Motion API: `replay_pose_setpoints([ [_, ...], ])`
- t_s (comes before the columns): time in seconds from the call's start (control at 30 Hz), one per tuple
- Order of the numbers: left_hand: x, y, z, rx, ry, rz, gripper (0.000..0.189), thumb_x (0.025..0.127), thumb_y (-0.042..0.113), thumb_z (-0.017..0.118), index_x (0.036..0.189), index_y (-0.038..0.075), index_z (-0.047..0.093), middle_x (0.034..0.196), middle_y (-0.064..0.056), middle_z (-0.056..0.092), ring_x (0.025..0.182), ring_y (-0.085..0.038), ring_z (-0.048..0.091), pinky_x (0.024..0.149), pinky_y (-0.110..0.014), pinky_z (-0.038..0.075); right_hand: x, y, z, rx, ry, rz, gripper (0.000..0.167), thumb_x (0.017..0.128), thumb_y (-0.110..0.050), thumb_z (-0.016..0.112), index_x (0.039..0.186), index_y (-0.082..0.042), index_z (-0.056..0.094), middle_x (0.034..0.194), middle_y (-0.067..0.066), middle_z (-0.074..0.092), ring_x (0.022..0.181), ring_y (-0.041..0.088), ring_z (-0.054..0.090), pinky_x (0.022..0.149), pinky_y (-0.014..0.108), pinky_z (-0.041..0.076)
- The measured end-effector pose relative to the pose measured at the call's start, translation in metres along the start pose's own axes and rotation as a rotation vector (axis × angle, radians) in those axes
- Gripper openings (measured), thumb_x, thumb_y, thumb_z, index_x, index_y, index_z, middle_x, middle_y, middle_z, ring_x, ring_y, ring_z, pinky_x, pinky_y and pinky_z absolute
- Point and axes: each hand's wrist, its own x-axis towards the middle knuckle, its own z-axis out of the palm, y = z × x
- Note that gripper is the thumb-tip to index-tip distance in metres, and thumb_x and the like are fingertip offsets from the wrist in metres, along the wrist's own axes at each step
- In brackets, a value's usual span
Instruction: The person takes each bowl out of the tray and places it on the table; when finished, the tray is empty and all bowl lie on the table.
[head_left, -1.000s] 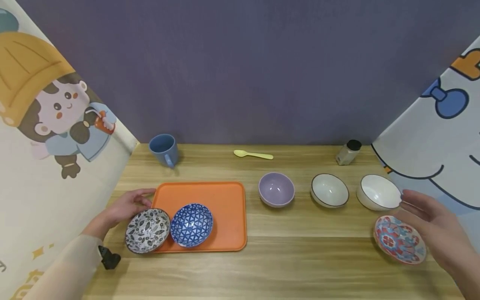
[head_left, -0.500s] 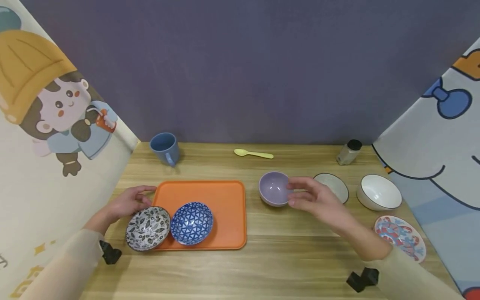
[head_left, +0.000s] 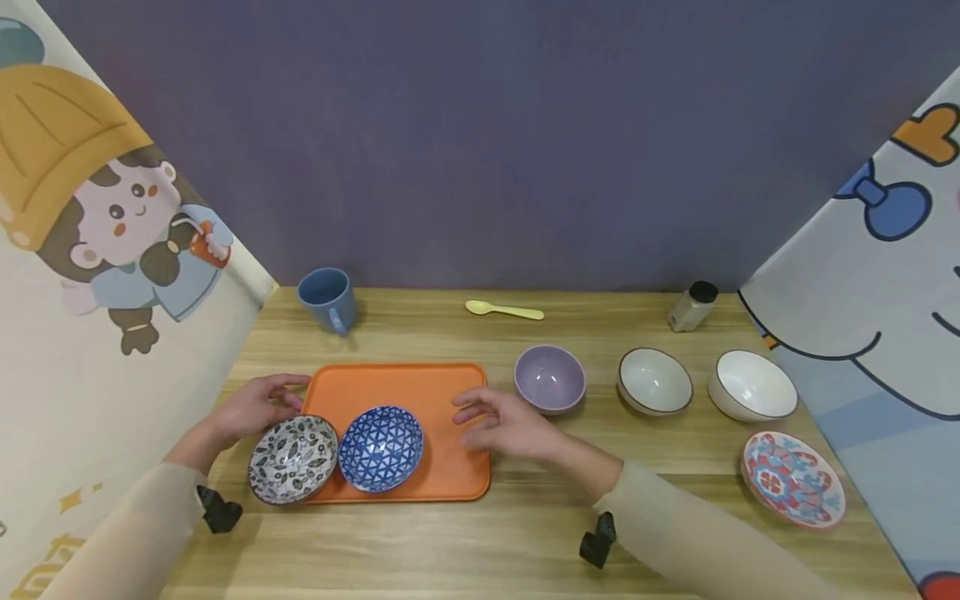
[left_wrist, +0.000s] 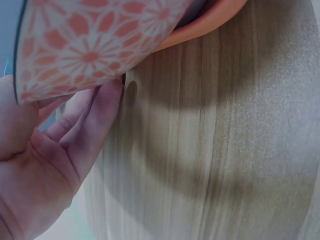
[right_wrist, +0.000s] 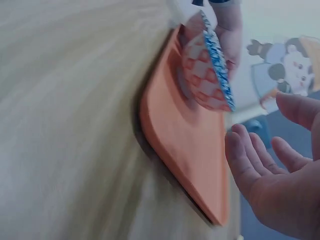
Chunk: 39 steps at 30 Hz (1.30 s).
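A bowl with dark leaves on white (head_left: 293,460) overlaps the left edge of an orange tray (head_left: 450,483). Its outside carries orange-red flowers in the left wrist view. My left hand (head_left: 258,408) lies beside this bowl's far left rim, fingers reaching toward the tray corner; the bowl hides part of the hand. On the tray sits a blue-and-white triangle-patterned bowl (head_left: 381,449). Over the tray's right edge hovers my right hand (head_left: 502,422), fingers apart and holding nothing. From the right wrist view, this hand (right_wrist: 280,180) faces the patterned bowls, a gap between.
Right of the tray stand a purple bowl (head_left: 550,380), a pale dark-rimmed bowl (head_left: 655,382) and a white bowl (head_left: 752,386). A red-blue patterned bowl (head_left: 793,479) is at far right. Behind are a blue mug (head_left: 327,300), yellow spoon (head_left: 504,310) and black-capped jar (head_left: 692,307).
My right hand has swept left from beside the red-blue patterned bowl, past the purple bowl, to the tray's right edge. The left hand and the bowls have stayed in place.
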Motion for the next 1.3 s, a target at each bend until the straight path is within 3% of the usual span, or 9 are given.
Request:
replay_pose_setpoints([
  [0.17, 0.0, -0.001, 0.0, 0.012, 0.012, -0.014, 0.058, 0.094, -0.002, 0.063, 0.149, -0.008, 0.044, 0.11, -0.018, 0.07, 0.094, -0.023, 0.065, 0.072, -0.03, 0.055, 0.016, 0.014, 0.018, 0.013, 0.025, 0.057, 0.064, 0.087, -0.003, 0.077, 0.145, 0.0, 0.052, 0.136, 0.028, 0.059, 0.124, 0.042, 0.061, 0.084, 0.038, 0.06],
  [0.37, 0.0, -0.001, 0.0, 0.007, 0.032, -0.032, 0.055, 0.093, -0.004, 0.062, 0.146, -0.009, 0.048, 0.11, -0.019, 0.071, 0.094, -0.021, 0.066, 0.073, -0.029, 0.056, 0.03, 0.028, 0.032, 0.032, 0.053, 0.077, 0.071, 0.085, -0.004, 0.079, 0.149, -0.004, 0.049, 0.14, 0.023, 0.06, 0.132, 0.036, 0.057, 0.088, 0.035, 0.058],
  [0.63, -0.001, -0.004, 0.002, -0.041, 0.033, -0.038, 0.056, 0.094, -0.004, 0.063, 0.148, -0.008, 0.046, 0.112, -0.019, 0.071, 0.096, -0.021, 0.066, 0.075, -0.029, 0.056, 0.036, 0.033, 0.046, 0.173, 0.021, 0.12, 0.082, 0.083, 0.001, 0.079, 0.155, -0.007, 0.041, 0.145, 0.024, 0.054, 0.104, 0.027, 0.07, 0.085, 0.04, 0.06],
  [0.83, -0.001, -0.004, 0.002, -0.04, 0.038, -0.029, 0.056, 0.094, -0.004, 0.062, 0.148, -0.008, 0.047, 0.113, -0.02, 0.071, 0.098, -0.021, 0.066, 0.076, -0.028, 0.056, 0.041, 0.031, 0.053, 0.169, 0.008, 0.114, 0.082, 0.083, 0.0, 0.079, 0.155, -0.009, 0.042, 0.147, 0.02, 0.054, 0.126, 0.032, 0.061, 0.089, 0.039, 0.059],
  [0.93, -0.001, -0.003, 0.001, -0.031, 0.04, -0.016, 0.055, 0.094, -0.004, 0.062, 0.147, -0.008, 0.047, 0.112, -0.021, 0.071, 0.097, -0.021, 0.066, 0.076, -0.028, 0.056, 0.043, 0.031, 0.054, 0.171, 0.008, 0.122, 0.082, 0.083, 0.0, 0.08, 0.155, -0.011, 0.043, 0.145, 0.02, 0.056, 0.129, 0.033, 0.058, 0.092, 0.039, 0.058],
  [1.3, 0.0, -0.006, 0.002, -0.047, 0.035, -0.019, 0.055, 0.094, -0.006, 0.06, 0.147, -0.009, 0.045, 0.113, -0.022, 0.07, 0.096, -0.019, 0.066, 0.075, -0.029, 0.056, 0.047, 0.034, 0.061, 0.344, -0.052, 0.182, 0.083, 0.084, 0.009, 0.071, 0.156, -0.019, 0.042, 0.142, 0.018, 0.056, 0.099, 0.033, 0.072, 0.081, 0.055, 0.06],
])
